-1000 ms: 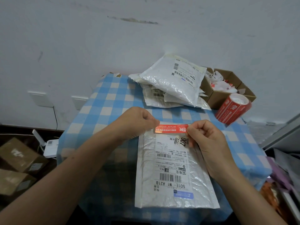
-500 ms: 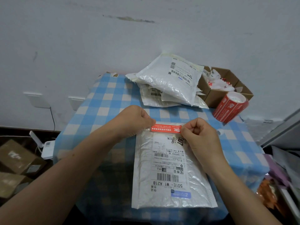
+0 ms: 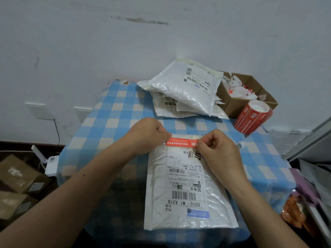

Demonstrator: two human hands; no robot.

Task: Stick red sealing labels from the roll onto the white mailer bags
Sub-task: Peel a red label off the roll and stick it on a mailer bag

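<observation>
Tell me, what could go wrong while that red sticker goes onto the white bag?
The red label, pinched at its ends by the left hand and right hand, might land crooked or wrinkle on the crinkly mailer bag. It could also overlap the printed shipping label just below it, or cling to the fingers.

We see through one head-worn camera, which sits above the near edge of the checked table and looks forward and down. It is close (a wide lens, bowing the edges): both forearms enter from the bottom corners, and the left hand and right hand lie just below the frame's centre, each pinching an end of the red label. Past the table's far edge we face a pale wall filling the upper half.
</observation>
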